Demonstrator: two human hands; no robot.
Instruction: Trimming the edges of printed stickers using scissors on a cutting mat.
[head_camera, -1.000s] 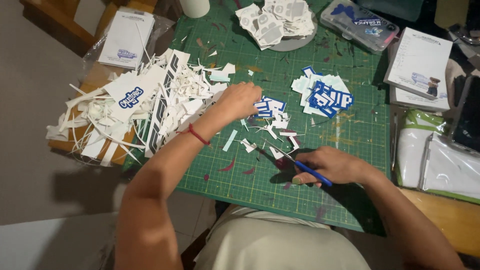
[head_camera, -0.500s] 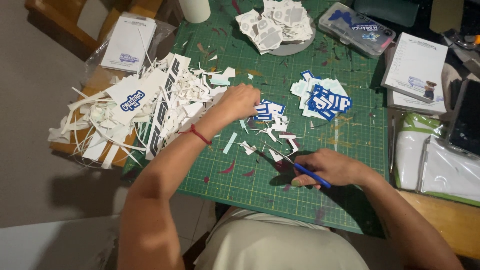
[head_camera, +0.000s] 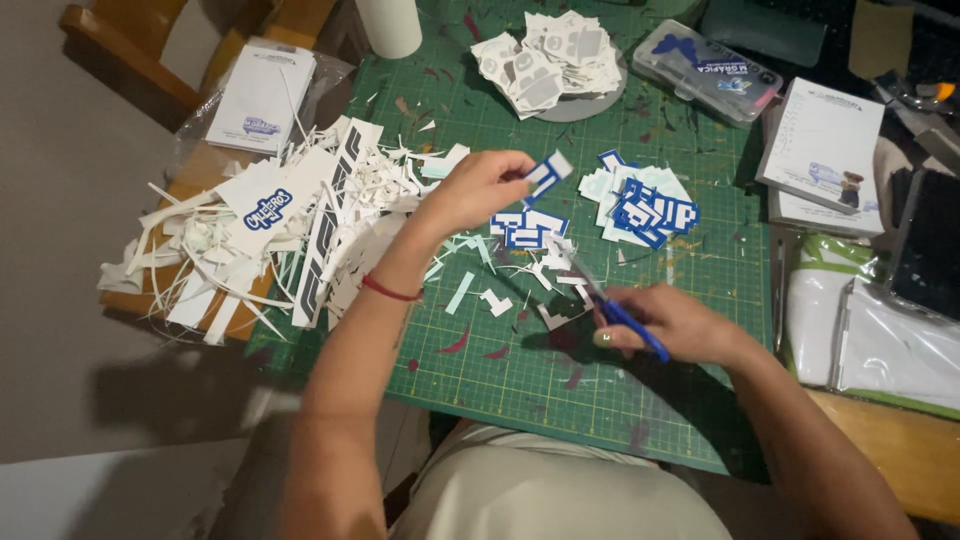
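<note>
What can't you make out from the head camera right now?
- Scissors: handles hidden inside the right hand; blades blurred.
- Sticker piece: the left hand covers one end.
- White cylinder: cut off by the top edge.
- Grey plate: mostly buried under cut-outs.

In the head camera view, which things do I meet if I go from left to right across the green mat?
Heap of white paper scraps → left hand holding a blue-and-white sticker → pile of blue stickers → right hand with blue-handled scissors → white notepad.
</note>
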